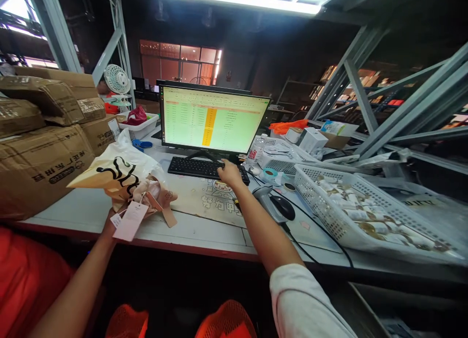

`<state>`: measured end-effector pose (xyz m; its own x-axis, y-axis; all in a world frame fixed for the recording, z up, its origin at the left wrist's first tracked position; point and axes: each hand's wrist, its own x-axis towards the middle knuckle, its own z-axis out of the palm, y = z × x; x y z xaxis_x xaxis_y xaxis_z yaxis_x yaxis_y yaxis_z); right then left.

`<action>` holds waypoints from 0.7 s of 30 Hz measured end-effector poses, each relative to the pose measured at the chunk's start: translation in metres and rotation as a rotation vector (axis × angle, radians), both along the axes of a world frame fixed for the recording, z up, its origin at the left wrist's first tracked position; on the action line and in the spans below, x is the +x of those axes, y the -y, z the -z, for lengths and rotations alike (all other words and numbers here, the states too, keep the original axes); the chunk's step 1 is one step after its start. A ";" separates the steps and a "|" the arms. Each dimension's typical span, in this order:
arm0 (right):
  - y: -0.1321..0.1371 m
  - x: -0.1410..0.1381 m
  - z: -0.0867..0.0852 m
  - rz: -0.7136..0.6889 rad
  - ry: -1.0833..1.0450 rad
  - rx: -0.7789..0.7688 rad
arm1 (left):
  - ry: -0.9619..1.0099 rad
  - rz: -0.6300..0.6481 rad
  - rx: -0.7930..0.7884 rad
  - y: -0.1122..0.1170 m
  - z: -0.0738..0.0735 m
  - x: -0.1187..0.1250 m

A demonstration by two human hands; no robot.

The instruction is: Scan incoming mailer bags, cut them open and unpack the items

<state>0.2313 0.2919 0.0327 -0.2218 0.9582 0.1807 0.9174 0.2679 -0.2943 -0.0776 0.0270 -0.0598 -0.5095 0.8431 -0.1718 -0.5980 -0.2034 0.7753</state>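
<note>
My left hand (110,225) is closed around the lower part of a printed plastic bag (117,169), mostly hidden behind it. A pinkish bundled item (153,191) shows at the bag's lower right. From it hang a pale pink hang tag (131,221) and a small white label. Over the right part of a black keyboard (190,167) lies my right hand (231,173), its fingers reaching onto the keys and holding nothing. Behind the keyboard a monitor (183,123) displays a spreadsheet with an orange column.
Cardboard boxes (44,162) are stacked at the left. To the right lie a barcode scanner (268,204), a black mouse (283,207) and cables. A white perforated basket (310,191) holds many small rolled pieces. Blue-handled scissors (142,144) lie behind the bag.
</note>
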 end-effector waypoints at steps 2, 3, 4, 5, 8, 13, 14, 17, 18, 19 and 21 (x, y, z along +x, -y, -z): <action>-0.003 0.010 0.003 0.099 -0.003 -0.031 | -0.092 -0.081 -0.065 0.006 0.006 0.000; -0.004 0.016 0.007 0.133 0.000 -0.060 | -0.115 -0.098 -0.057 0.008 0.008 0.000; -0.006 0.020 0.012 0.151 0.003 -0.091 | -0.129 -0.109 -0.039 0.010 0.010 0.000; -0.007 0.024 0.018 0.152 0.005 -0.117 | -0.134 -0.110 -0.017 0.011 0.011 0.000; -0.005 0.025 0.033 0.147 -0.007 -0.118 | -0.130 -0.123 -0.005 0.009 0.011 0.002; 0.000 0.014 0.033 0.084 -0.056 -0.161 | -0.128 -0.124 -0.007 0.005 0.008 0.003; 0.000 0.011 0.028 0.055 -0.069 -0.184 | -0.126 -0.117 -0.018 0.006 0.008 0.002; 0.007 -0.005 0.007 -0.055 -0.131 -0.185 | -0.124 -0.088 -0.044 0.008 0.008 -0.001; 0.015 -0.014 0.001 -0.124 -0.169 -0.185 | -0.127 -0.071 -0.041 0.009 0.007 0.000; 0.027 -0.024 -0.003 -0.237 -0.231 -0.207 | -0.131 -0.049 -0.034 0.011 0.007 0.003; 0.066 -0.045 -0.003 -0.566 -0.410 -0.317 | -0.152 0.039 -0.017 0.014 0.006 0.017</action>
